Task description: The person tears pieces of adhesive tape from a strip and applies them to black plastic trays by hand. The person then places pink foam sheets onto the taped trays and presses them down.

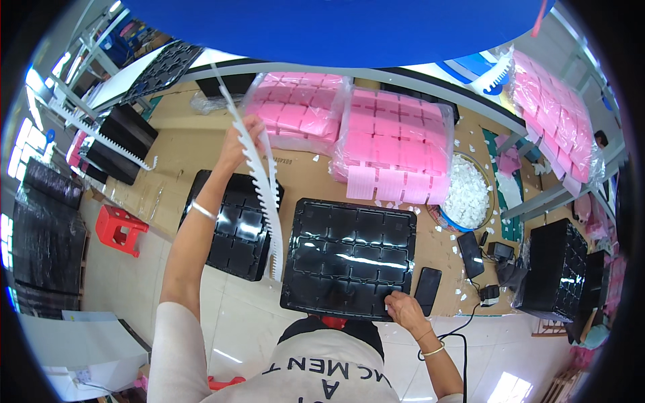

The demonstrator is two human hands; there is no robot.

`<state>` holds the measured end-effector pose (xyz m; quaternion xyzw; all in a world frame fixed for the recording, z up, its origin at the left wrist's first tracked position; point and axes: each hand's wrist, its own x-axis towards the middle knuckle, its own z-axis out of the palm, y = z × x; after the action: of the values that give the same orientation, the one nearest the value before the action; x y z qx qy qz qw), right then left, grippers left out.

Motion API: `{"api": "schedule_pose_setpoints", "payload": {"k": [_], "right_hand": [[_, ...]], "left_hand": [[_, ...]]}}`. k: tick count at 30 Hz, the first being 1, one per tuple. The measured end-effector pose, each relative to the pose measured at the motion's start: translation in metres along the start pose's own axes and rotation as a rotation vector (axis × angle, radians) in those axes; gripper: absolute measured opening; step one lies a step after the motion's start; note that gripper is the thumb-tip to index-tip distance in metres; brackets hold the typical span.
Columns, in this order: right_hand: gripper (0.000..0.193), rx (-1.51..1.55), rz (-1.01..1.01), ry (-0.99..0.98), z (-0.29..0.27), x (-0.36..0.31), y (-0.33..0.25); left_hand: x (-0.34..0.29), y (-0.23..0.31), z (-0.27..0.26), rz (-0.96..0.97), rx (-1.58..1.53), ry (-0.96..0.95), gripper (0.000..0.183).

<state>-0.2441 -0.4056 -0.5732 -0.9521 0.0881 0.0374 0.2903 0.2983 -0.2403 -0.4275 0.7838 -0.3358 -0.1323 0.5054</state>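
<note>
My left hand, reaching forward, is closed around long white strips with saw-like teeth along their edges. They hang down past the left side of a black plastic tray with rows of rectangular compartments. At that tray's near right corner, my right hand has its fingers curled on the rim; the fingertips are partly hidden. Another black compartment tray lies to the left, partly behind the strips and my left forearm. A dark phone rests just right of my right hand.
Bagged pink foam sheets are stacked at the back. Right of them stands a round tub of white scraps. A second phone, chargers and cables lie at right, beside stacked black trays. A red stool stands on the floor at left.
</note>
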Motion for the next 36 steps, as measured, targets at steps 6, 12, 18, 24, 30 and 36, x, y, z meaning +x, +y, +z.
{"api": "schedule_pose_setpoints", "payload": {"k": [6, 12, 18, 24, 30, 36], "right_hand": [[0.013, 0.014, 0.007, 0.038, 0.006, 0.004, -0.002], [0.014, 0.085, 0.080, 0.063, 0.010, -0.010, 0.009], [0.006, 0.321, 0.127, 0.109, 0.007, -0.027, 0.013], [0.003, 0.459, 0.231, 0.441, -0.045, 0.052, 0.019], [0.005, 0.352, 0.269, 0.692, -0.064, 0.110, 0.062], [0.027, 0.194, 0.302, 1.088, -0.110, 0.155, 0.151]], "left_hand": [[0.077, -0.094, 0.029, 0.199, 0.164, 0.171, 0.032], [-0.017, -0.115, 0.044, -0.122, -0.480, 0.242, 0.059], [-0.200, -0.167, -0.040, -0.405, -0.360, 0.552, 0.044], [-0.298, -0.215, -0.053, -0.551, -0.625, 0.629, 0.040], [-0.162, -0.136, 0.021, -0.334, -0.902, 0.340, 0.038], [-0.047, -0.092, 0.065, -0.129, -0.580, 0.154, 0.036]]}}
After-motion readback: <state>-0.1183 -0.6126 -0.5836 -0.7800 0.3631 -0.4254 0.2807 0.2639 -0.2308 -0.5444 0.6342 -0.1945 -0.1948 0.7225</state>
